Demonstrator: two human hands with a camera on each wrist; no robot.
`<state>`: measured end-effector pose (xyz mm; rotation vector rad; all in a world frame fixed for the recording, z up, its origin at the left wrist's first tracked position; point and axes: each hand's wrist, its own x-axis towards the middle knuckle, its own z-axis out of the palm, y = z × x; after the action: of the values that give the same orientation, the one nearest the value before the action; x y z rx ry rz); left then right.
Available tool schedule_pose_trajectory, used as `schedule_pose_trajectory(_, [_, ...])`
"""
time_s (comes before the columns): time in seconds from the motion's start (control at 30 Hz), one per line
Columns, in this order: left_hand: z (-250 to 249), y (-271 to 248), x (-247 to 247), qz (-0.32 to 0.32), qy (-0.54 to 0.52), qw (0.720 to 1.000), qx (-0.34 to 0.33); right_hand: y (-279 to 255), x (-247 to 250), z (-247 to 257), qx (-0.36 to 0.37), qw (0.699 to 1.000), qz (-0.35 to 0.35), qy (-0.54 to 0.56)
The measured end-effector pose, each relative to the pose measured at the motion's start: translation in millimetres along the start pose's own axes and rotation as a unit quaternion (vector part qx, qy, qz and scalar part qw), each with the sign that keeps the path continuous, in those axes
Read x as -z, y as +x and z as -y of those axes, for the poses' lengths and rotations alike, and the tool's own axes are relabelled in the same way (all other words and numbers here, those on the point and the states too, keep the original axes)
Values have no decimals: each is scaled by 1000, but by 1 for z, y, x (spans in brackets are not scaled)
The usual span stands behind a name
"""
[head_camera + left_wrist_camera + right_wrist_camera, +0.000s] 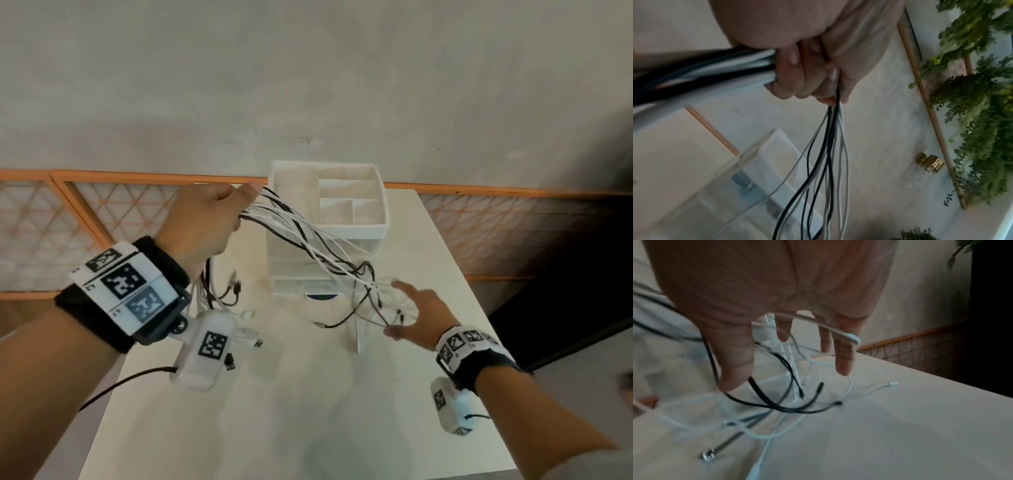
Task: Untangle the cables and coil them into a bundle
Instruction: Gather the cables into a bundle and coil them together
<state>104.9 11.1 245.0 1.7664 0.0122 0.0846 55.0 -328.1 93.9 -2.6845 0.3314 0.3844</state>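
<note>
My left hand (209, 219) is raised at the left and grips a bunch of black and white cables (301, 236) in its fist; the left wrist view shows the fingers (797, 71) curled round the strands (830, 146). The cables slope down to the right to a loose tangle of ends (373, 305) over the table. My right hand (414, 315) reaches into that tangle with fingers spread and straight. In the right wrist view a white cable (851, 337) lies across the fingers (844, 356) and a black cable (764, 395) hangs by the thumb. More cable ends (226, 291) dangle under the left wrist.
A white organiser box (346, 202) with open compartments and clear drawers stands at the back middle of the white table (308, 411). An orange-framed lattice rail (102, 212) runs behind the table. A dark area lies to the right of the table's edge.
</note>
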Motion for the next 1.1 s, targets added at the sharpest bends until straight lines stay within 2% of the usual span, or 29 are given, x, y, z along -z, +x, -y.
schedule_pose_trajectory(0.17, [-5,7,1,-66,-79,995,12,6,-20,-5,-76,996,-26,-26])
schedule_pose_trajectory(0.27, [-6,11,-1,-60,-109,992,22,8,-12,-4,-116,993,-18,32])
schedule_pose_trajectory(0.3, [-4,11,-4,-49,-94,994,22,9,-5,0,-100,992,-30,69])
schedule_pose_trajectory(0.37, [6,10,-12,-39,-44,998,21,7,11,11,-25,982,-96,163])
schedule_pose_trajectory(0.47, [24,10,-18,-49,21,998,32,1,33,28,41,923,-226,307])
schedule_pose_trajectory(0.53, [31,11,-16,-70,30,996,43,3,36,23,-2,874,-267,406])
schedule_pose_trajectory(0.57, [32,12,-13,-82,22,995,48,5,32,15,-55,860,-253,440])
schedule_pose_trajectory(0.6, [33,12,-11,-92,6,994,52,7,26,7,-116,864,-218,439])
schedule_pose_trajectory(0.63, [31,12,-9,-95,-12,994,54,7,16,0,-166,887,-173,396])
schedule_pose_trajectory(0.7, [26,11,-8,-72,-37,995,57,-2,-3,-6,-206,945,-61,249])
schedule_pose_trajectory(0.77, [17,7,-10,-29,-43,997,53,-9,-17,-6,-170,976,13,135])
schedule_pose_trajectory(0.8, [12,5,-10,-9,-40,998,47,-9,-20,-4,-131,985,17,113])
schedule_pose_trajectory(0.87, [2,0,-13,22,-38,998,43,-12,-12,14,-44,988,-62,137])
schedule_pose_trajectory(0.93, [-6,-5,-17,52,-39,997,52,-23,10,52,70,959,-173,216])
schedule_pose_trajectory(0.97, [-10,-7,-21,68,-39,995,55,-32,24,75,140,936,-202,251])
schedule_pose_trajectory(1.03, [-14,-12,-28,98,-24,993,52,-52,50,127,281,887,-222,292])
schedule_pose_trajectory(1.1, [-17,-16,-35,118,-5,992,37,-62,58,162,360,857,-240,279])
